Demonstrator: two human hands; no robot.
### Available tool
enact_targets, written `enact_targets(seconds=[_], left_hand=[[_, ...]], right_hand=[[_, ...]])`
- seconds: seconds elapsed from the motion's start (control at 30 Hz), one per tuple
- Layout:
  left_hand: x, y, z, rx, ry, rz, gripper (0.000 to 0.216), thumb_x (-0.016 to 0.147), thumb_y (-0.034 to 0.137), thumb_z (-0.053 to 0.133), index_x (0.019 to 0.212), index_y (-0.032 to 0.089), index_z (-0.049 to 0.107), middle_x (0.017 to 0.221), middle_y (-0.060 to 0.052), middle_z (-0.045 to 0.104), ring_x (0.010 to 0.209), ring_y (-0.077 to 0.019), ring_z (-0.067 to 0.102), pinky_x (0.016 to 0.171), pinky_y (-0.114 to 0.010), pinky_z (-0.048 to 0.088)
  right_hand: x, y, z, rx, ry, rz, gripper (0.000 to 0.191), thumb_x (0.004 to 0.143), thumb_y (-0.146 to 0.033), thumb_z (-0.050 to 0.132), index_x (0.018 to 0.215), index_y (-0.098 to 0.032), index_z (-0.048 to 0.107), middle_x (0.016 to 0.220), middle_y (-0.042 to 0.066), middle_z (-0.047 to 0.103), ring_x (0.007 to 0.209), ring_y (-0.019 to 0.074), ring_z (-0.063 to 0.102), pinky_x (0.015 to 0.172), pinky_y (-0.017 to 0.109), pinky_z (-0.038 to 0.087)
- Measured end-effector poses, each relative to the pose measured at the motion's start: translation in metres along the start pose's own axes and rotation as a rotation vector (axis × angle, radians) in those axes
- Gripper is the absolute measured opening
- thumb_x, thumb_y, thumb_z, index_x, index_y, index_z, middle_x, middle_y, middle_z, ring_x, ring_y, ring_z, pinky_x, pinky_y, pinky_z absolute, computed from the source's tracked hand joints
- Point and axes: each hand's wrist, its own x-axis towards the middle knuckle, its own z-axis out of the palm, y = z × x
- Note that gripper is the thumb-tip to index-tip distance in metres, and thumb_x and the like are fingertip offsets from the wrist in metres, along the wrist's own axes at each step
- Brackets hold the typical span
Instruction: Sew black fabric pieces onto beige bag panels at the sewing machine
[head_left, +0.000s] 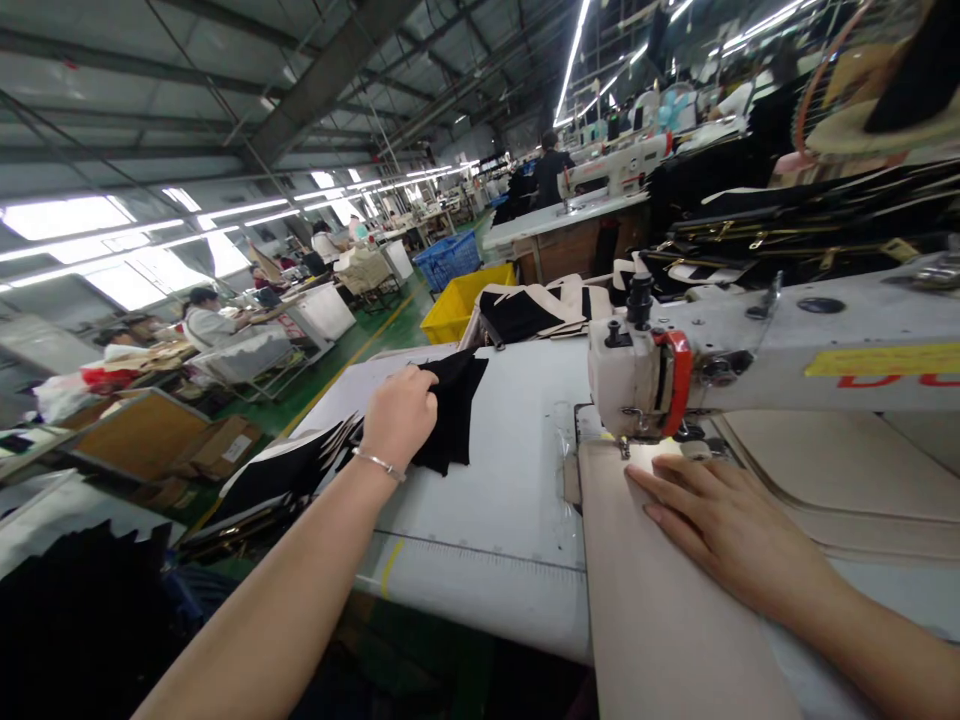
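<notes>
Floppy black fabric, flat beige panel

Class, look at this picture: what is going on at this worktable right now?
A person sits at a sewing machine in a busy workshop. The left hand grips a black fabric piece on the white table, beside a stack of cut pieces. The right hand lies flat on beige material near the needle.

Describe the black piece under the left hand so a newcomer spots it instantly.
Start at the white sewing machine and go left across the white table. The black fabric piece lies there alone under the left hand, apart from the fanned stack of black pieces at the table's edge.
</notes>
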Motion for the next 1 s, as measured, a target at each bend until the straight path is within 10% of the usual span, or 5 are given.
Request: enact_targets(seconds=[0.17, 0.27, 0.4, 0.63, 1.0], left_hand=[[-0.051, 0.061, 0.013, -0.538, -0.336, 0.456, 0.030, 0.098, 0.025, 0.040, 0.112, 0.022, 0.066, 0.118, -0.003, 0.065, 0.108, -0.0174, 0.061, 0.097, -0.029, 0.047], [-0.057, 0.085, 0.063, -0.441, -0.232, 0.338, 0.037, 0.097, 0.033, 0.046, 0.128, 0.016, 0.055, 0.138, -0.013, 0.050, 0.130, -0.0272, 0.045, 0.109, -0.045, 0.035], [-0.036, 0.088, 0.101, -0.398, -0.181, 0.115, 0.042, 0.088, 0.043, 0.060, 0.115, 0.011, 0.057, 0.112, -0.015, 0.058, 0.110, -0.0301, 0.053, 0.097, -0.049, 0.041], [-0.035, 0.109, 0.074, -0.639, -0.311, 0.256, 0.011, 0.085, 0.025, 0.063, 0.091, 0.019, 0.056, 0.089, 0.000, 0.060, 0.081, -0.0152, 0.057, 0.076, -0.027, 0.048], [-0.021, 0.168, 0.083, -0.729, -0.294, 0.303, 0.001, 0.082, 0.017, 0.065, 0.080, 0.018, 0.064, 0.083, -0.002, 0.066, 0.079, -0.0180, 0.062, 0.074, -0.029, 0.049]], right_hand=[[0.008, -0.013, -0.009, -0.016, 0.029, 0.050, 0.041, 0.094, -0.047, 0.046, 0.129, -0.029, 0.058, 0.122, 0.008, 0.060, 0.103, 0.0271, 0.054, 0.089, 0.047, 0.042], [0.007, -0.018, -0.010, -0.008, 0.016, 0.061, 0.040, 0.095, -0.044, 0.045, 0.131, -0.028, 0.055, 0.127, 0.008, 0.058, 0.113, 0.0280, 0.052, 0.092, 0.048, 0.041], [0.005, -0.020, -0.012, 0.000, 0.001, 0.065, 0.040, 0.096, -0.043, 0.044, 0.132, -0.028, 0.053, 0.130, 0.008, 0.057, 0.116, 0.0281, 0.050, 0.094, 0.049, 0.040], [0.006, -0.020, -0.015, 0.036, 0.003, 0.060, 0.038, 0.097, -0.038, 0.043, 0.130, -0.025, 0.053, 0.128, 0.008, 0.057, 0.115, 0.0264, 0.051, 0.095, 0.047, 0.041], [0.005, -0.019, -0.015, 0.028, -0.004, 0.054, 0.044, 0.097, -0.041, 0.042, 0.137, -0.023, 0.050, 0.129, 0.009, 0.058, 0.112, 0.0271, 0.052, 0.093, 0.046, 0.042]])
